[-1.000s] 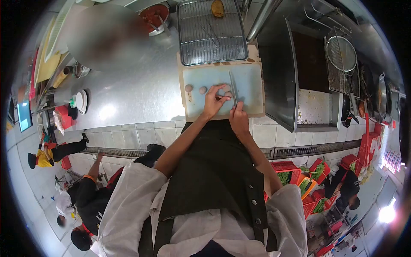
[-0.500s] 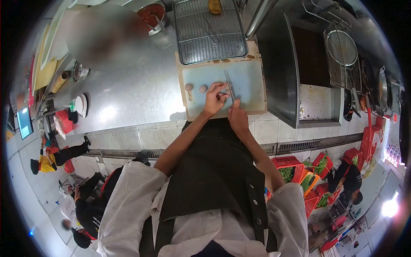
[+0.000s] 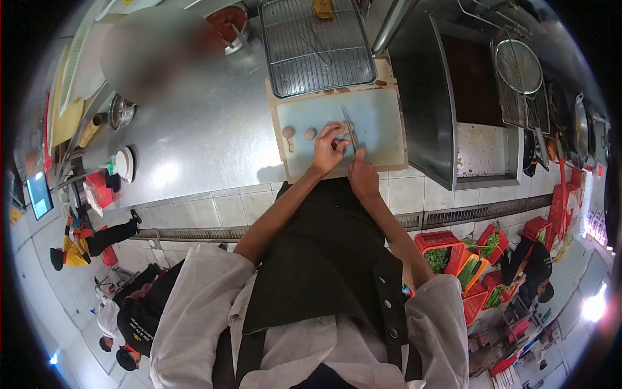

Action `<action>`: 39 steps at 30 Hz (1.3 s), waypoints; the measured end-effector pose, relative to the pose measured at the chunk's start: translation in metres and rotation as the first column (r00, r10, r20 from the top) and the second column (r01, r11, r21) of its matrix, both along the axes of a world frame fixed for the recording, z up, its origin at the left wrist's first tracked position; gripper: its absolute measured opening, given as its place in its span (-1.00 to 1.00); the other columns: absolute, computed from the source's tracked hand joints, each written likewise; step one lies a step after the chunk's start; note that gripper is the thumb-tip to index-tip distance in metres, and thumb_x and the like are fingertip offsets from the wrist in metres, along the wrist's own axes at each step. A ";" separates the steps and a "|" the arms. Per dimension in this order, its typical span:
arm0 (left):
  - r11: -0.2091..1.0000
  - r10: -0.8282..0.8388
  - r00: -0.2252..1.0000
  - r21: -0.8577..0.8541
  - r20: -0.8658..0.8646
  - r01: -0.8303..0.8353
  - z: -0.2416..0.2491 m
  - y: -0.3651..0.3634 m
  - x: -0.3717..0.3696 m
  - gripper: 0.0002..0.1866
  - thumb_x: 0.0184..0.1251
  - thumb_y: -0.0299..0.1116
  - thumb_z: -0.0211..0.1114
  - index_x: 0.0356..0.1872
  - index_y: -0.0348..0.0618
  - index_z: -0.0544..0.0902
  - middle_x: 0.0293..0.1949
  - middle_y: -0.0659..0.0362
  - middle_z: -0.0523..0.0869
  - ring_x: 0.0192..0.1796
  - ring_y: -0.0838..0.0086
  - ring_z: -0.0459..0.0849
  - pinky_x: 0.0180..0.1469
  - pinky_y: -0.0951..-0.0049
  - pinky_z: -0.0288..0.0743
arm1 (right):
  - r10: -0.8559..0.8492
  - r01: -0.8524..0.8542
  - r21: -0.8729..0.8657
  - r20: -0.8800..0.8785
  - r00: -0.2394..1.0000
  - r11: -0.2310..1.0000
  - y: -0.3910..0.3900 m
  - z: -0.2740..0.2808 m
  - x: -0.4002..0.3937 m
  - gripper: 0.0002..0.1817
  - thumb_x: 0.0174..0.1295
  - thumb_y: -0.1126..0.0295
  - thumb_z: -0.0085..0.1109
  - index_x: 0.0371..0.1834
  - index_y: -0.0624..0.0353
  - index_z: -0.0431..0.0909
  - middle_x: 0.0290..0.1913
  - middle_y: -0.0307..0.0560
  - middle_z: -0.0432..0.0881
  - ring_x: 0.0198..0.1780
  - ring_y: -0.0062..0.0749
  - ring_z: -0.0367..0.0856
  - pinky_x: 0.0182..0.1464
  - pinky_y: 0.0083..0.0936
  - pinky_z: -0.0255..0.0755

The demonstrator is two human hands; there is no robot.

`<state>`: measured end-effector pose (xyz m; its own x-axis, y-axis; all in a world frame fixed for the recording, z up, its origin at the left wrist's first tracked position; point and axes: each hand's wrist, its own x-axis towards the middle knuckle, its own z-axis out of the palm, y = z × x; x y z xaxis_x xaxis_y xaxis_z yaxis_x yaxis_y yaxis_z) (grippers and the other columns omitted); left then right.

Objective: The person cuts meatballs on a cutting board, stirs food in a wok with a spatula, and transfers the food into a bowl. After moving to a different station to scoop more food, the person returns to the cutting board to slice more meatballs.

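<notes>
On a pale cutting board (image 3: 382, 129), my right hand (image 3: 363, 175) grips the handle of a knife (image 3: 346, 117), whose blade points away from me. To the left of the blade, my left hand (image 3: 327, 150) has its fingers and thumb curled in a pinch around a small brownish piece, mostly hidden by the fingers. Some small pale brown bits lie against the blade. Further left on the board sit two small round brownish pieces, one nearer (image 3: 310, 133) my left hand and one with a thin stem-like tail (image 3: 288, 132). They resemble mushrooms, but are too small to be sure.
A tray with a wire rack (image 3: 311, 71) sits behind the board, holding tongs and a browned piece (image 3: 322, 8). A pot of red sauce (image 3: 228, 26) stands at the back left. To the right are a steel unit (image 3: 421, 97) and a strainer (image 3: 518, 67). Other people are behind me.
The view has shifted slightly. Both hands and the knife hold nearly the same place on the board, with only slight finger movement. The round pieces stay put.
</notes>
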<state>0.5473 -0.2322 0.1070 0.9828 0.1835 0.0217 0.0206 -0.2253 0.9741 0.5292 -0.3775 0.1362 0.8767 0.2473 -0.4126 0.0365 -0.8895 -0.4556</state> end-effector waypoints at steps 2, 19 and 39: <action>1.000 0.003 1.000 0.007 -0.001 -0.003 0.001 0.000 0.002 -0.59 0.24 -0.63 0.35 0.15 -0.39 0.63 0.11 -0.02 0.57 -0.12 0.37 0.80 -0.22 0.52 0.76 | 0.010 -0.010 -0.005 0.025 1.000 1.000 0.000 -0.004 0.001 -0.67 0.41 0.29 0.03 0.08 0.23 0.22 -0.43 0.27 0.69 -0.32 0.26 0.73 -0.27 0.10 0.62; 0.991 0.059 0.997 0.121 0.041 -0.063 -0.011 0.003 0.000 -0.56 0.16 -0.65 0.40 0.12 -0.41 0.63 0.09 -0.05 0.60 -0.17 0.35 0.78 -0.27 0.49 0.74 | 0.055 -0.055 0.015 0.032 0.998 0.998 0.005 -0.023 0.009 -0.73 0.43 0.34 -0.03 0.09 0.22 0.27 -0.34 0.32 0.70 -0.27 0.28 0.71 -0.27 0.08 0.59; 0.692 0.219 0.971 0.717 -0.091 -0.089 0.035 0.074 -0.036 -0.51 0.16 -0.21 0.49 0.17 0.20 0.67 0.25 -0.06 0.42 0.22 -0.09 0.46 0.18 0.03 0.47 | 0.231 -0.234 0.084 0.051 0.972 0.968 0.003 -0.023 0.004 -0.64 0.42 0.38 -0.05 0.21 0.28 0.25 -0.37 0.38 0.67 -0.23 0.35 0.70 -0.12 0.15 0.57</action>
